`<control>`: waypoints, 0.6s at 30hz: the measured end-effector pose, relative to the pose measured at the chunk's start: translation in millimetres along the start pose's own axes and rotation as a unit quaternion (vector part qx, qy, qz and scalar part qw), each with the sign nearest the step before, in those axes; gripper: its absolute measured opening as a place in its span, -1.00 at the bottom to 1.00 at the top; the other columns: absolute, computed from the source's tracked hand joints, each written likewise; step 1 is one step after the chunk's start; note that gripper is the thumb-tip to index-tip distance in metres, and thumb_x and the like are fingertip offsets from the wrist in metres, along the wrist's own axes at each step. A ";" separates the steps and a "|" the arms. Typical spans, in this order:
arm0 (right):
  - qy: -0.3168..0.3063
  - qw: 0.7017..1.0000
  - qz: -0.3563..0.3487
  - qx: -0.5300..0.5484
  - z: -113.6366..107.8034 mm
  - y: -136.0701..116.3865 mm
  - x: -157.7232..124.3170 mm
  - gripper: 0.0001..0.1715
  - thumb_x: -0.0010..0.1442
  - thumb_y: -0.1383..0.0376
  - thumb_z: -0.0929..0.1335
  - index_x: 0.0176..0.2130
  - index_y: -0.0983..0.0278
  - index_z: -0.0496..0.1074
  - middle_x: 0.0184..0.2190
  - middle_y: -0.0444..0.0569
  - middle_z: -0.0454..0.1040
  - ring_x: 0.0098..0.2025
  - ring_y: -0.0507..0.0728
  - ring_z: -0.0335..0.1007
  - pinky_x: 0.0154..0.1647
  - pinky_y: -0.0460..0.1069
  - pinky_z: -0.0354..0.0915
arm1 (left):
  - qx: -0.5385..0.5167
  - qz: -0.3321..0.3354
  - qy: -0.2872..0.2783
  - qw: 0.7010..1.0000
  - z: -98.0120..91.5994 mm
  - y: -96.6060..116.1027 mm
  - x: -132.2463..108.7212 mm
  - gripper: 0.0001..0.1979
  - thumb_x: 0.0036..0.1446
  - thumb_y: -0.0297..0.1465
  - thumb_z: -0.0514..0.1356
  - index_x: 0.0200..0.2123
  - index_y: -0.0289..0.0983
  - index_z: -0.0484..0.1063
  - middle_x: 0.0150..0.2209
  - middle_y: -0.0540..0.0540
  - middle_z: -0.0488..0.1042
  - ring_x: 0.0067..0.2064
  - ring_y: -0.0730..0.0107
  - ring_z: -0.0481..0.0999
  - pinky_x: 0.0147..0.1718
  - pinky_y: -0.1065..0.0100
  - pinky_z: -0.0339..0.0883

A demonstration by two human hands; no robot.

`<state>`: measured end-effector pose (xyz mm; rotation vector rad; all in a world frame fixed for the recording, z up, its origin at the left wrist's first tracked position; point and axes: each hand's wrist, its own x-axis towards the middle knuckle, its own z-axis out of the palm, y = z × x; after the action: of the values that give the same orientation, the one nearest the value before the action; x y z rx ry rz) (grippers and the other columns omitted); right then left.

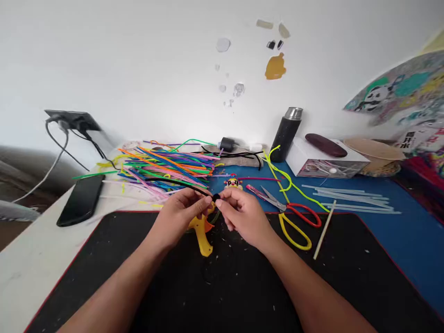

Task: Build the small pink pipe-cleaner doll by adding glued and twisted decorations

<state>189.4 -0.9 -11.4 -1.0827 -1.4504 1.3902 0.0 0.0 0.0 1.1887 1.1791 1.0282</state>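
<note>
Over the black mat (215, 296), my left hand (175, 215) pinches a black pipe cleaner (185, 183), whose long tail runs out to the upper left. Its near end forms a small dark coil (216, 198) between my two hands. My right hand (247, 215) has thumb and forefinger closed at that coil's right side. Beneath my fingers lies a yellow glue gun (202, 238) with an orange trigger, its upper part partly hidden. Just beyond my right hand stands a small colourful figure (233, 181).
Behind my hands lies a heap of coloured pipe cleaners (169, 166). Scissors (282, 206) and a wooden stick (325, 230) are at right, near clear glue sticks (354, 199). A phone (81, 201) lies left; a black flask (285, 134) and white box (326, 159) stand behind.
</note>
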 end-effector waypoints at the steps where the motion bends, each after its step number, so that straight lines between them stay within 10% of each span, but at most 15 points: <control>1: 0.001 1.000 0.001 -0.002 -0.4 -0.1 -0.2 -0.82 0.33 0.15 0.39 -0.20 0.21 0.40 -0.62 -0.34 0.28 -0.68 -0.03 0.21 -0.64 -0.12 0.16 | 0.000 -0.001 0.000 1.000 -0.4 -0.2 0.3 -0.62 0.08 -0.07 0.47 -0.32 -0.28 0.61 -0.37 -0.09 0.64 -0.32 0.32 0.56 -0.31 0.37 0.39; 18: -0.045 0.998 0.038 -0.002 -3.1 -8.2 -2.1 -0.78 0.34 0.12 0.38 -0.18 0.23 0.41 -0.61 -0.30 0.36 -0.66 -0.03 0.20 -0.61 -0.11 0.10 | 0.051 0.014 -0.030 0.998 -3.1 -0.5 3.6 -0.61 0.11 -0.06 0.42 -0.30 -0.30 0.58 -0.43 -0.02 0.53 -0.39 0.37 0.45 -0.40 0.39 0.27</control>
<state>192.7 -2.1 -3.1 -1.1010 -1.4896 1.5074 -2.7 3.8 -0.9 1.3109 1.1830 0.9552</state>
